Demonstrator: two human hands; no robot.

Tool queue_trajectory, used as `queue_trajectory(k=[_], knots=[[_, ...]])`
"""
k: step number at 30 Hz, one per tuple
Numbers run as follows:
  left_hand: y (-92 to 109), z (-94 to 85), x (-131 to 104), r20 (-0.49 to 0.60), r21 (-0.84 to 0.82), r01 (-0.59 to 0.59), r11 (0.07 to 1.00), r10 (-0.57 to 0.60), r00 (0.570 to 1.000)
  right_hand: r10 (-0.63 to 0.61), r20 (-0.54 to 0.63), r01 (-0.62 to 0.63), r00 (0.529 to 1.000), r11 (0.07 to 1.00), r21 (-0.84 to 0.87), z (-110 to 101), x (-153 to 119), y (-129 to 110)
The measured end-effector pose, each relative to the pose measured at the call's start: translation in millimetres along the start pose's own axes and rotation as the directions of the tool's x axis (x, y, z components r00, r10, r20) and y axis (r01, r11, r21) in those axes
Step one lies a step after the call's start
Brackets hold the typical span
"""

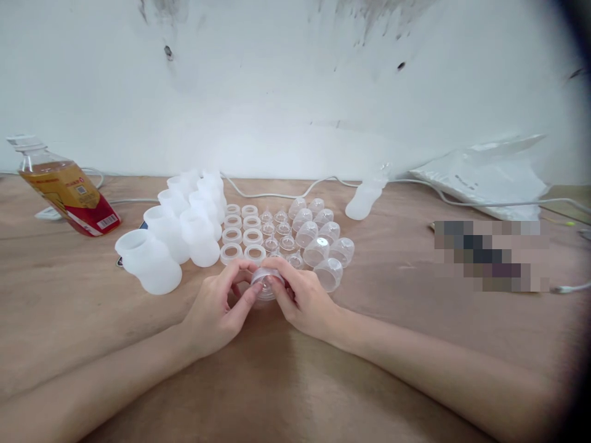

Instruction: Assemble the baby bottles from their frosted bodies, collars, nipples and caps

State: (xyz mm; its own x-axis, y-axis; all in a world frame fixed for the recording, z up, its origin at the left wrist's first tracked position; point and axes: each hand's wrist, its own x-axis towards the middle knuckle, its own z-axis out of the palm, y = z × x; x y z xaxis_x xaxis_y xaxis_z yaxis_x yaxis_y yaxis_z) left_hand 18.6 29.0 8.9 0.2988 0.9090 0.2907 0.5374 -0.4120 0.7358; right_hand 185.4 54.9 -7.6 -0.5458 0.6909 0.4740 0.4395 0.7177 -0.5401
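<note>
My left hand (pixel 224 304) and my right hand (pixel 300 295) meet at the front middle of the table, both closed around a translucent collar ring with a clear bottle nipple (pixel 265 288) at its centre. The thumbs press on its near side, and the fingers wrap the far edge. Just beyond my hands stand rows of clear nipples (pixel 289 242) and white collar rings (pixel 252 236). To their right lie several clear dome caps (pixel 329 274). Frosted white baby bottle bodies (pixel 159 271) are lined up on the left, mouths upward.
An assembled-looking baby bottle (pixel 364 198) leans near the wall. At the left stands a drink bottle (pixel 78 191) with amber liquid. A white cable (pixel 277 195) runs along the back. A plastic bag (pixel 484 175) and a blurred-out flat object (pixel 489 255) lie at the right.
</note>
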Motion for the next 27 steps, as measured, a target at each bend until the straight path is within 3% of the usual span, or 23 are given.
queue_trajectory(k=[6,13,19,23,27], knots=[[-1.1,1.8,-1.1,-0.03,0.053,-0.04,0.998,0.041,0.999,-0.016,0.04,0.014,0.999,0.999,0.04,-0.7,0.5,-2.1],[-2.4,5.0,-2.5,-0.026,0.157,-0.081,0.984,0.087,0.996,-0.054,-0.001,0.054,0.999,0.998,0.012,0.8,-1.5,-3.8],[-3.9,8.6,-3.8,-0.018,0.16,-0.061,0.985,0.064,0.998,-0.038,0.017,0.037,0.999,0.999,0.035,2.6,-1.6,-4.9],[-4.2,7.1,-1.9,-0.06,0.051,0.009,0.999,-0.006,0.998,0.001,0.049,-0.005,0.999,0.998,0.063,-0.4,-1.4,-5.2],[-5.8,5.3,0.8,-0.017,-0.116,0.077,0.99,-0.079,0.997,-0.034,0.099,0.026,0.994,0.996,0.081,-4.4,-0.1,-3.6]])
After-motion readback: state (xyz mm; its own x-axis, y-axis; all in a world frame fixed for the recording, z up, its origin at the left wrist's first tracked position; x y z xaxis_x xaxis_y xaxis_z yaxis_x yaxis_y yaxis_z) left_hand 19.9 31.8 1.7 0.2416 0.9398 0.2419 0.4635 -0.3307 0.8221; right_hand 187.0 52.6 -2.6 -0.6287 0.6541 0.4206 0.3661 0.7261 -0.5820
